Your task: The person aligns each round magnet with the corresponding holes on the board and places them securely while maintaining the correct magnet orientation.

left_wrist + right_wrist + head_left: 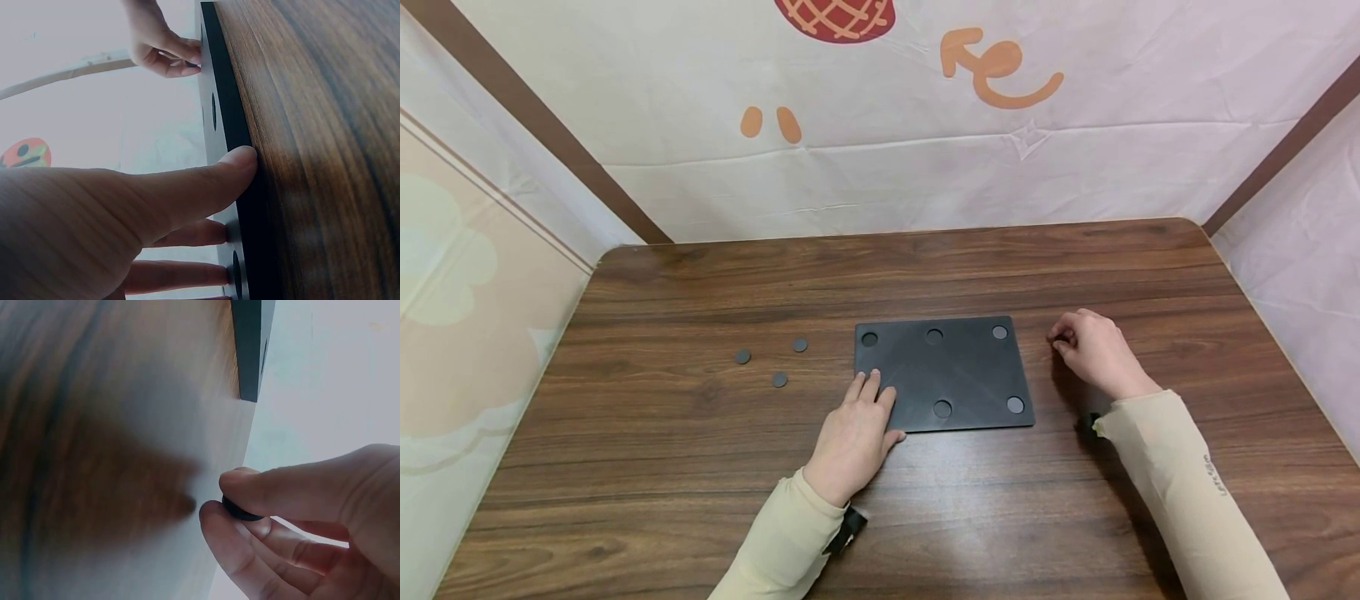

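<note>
A flat black rectangular plate [951, 375] with round recesses lies on the table. Its two right-hand corner recesses hold grey discs [1000, 332]; the visible others look darker and sunken, and the near-left corner is covered by my left hand [853, 433]. That hand rests on the plate with its fingers extended, and its thumb [231, 165] touches the near edge. Right of the plate, my right hand [1093, 352] pinches a small dark disc [240, 511] between thumb and fingers, just above the table. Much of this disc is hidden by the fingers.
Three loose grey discs lie left of the plate: a left one [742, 357], a far one [800, 344] and a near one [780, 380]. The brown wooden table [700, 467] meets a white printed curtain [880, 183] at its back edge.
</note>
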Demonstrator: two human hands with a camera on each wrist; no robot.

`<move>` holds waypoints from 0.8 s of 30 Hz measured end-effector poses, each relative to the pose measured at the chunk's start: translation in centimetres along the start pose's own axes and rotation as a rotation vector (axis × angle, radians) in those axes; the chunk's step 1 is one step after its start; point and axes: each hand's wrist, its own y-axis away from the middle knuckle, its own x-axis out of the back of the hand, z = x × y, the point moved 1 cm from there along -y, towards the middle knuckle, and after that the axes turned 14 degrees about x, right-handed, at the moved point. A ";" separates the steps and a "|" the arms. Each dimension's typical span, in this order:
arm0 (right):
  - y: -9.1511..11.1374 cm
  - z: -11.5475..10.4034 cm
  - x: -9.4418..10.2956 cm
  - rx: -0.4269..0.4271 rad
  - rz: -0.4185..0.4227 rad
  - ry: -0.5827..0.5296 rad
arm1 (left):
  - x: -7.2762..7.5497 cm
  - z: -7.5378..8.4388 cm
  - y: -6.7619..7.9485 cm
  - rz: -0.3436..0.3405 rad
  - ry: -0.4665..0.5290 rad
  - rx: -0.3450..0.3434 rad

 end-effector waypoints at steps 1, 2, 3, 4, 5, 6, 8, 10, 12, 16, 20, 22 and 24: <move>0.0 -0.1 0.0 -0.001 -0.001 -0.003 | 0.0 0.0 0.0 0.000 0.001 -0.001; -0.1 -0.2 0.0 -0.001 -0.003 -0.008 | 0.0 0.0 0.0 0.000 0.001 -0.001; -0.2 -0.3 0.0 -0.003 -0.007 -0.013 | 0.0 0.0 0.0 0.000 0.002 -0.002; -0.2 -0.4 0.0 -0.005 -0.012 -0.017 | 0.0 0.0 0.0 0.000 0.002 -0.002; -0.3 -0.5 0.0 -0.006 -0.018 -0.021 | 0.0 0.0 0.0 -0.001 0.002 -0.002; -0.4 -0.5 0.0 -0.008 -0.022 -0.024 | 0.0 0.0 0.0 -0.001 0.002 -0.001; -0.4 -0.6 -0.1 -0.005 -0.029 -0.034 | 0.0 0.0 0.0 -0.002 0.003 0.000; -0.5 -0.7 -0.2 -0.001 -0.034 -0.038 | 0.0 0.0 0.0 -0.005 0.004 0.002; -0.6 -0.9 -0.2 0.006 -0.035 -0.040 | 0.0 0.0 0.0 -0.009 0.006 0.004; -0.7 -1.2 -0.3 0.015 -0.039 -0.041 | 0.0 0.0 0.0 -0.017 0.008 0.008; -1.0 -1.6 -0.4 0.018 -0.051 -0.042 | 0.0 0.0 0.0 -0.019 0.012 0.008; -1.2 -1.8 -0.4 0.024 -0.053 -0.038 | 0.0 0.0 -0.1 -0.016 0.012 0.006; -1.3 -1.9 -0.5 0.033 -0.053 -0.035 | 0.1 0.0 -0.1 -0.012 0.014 0.004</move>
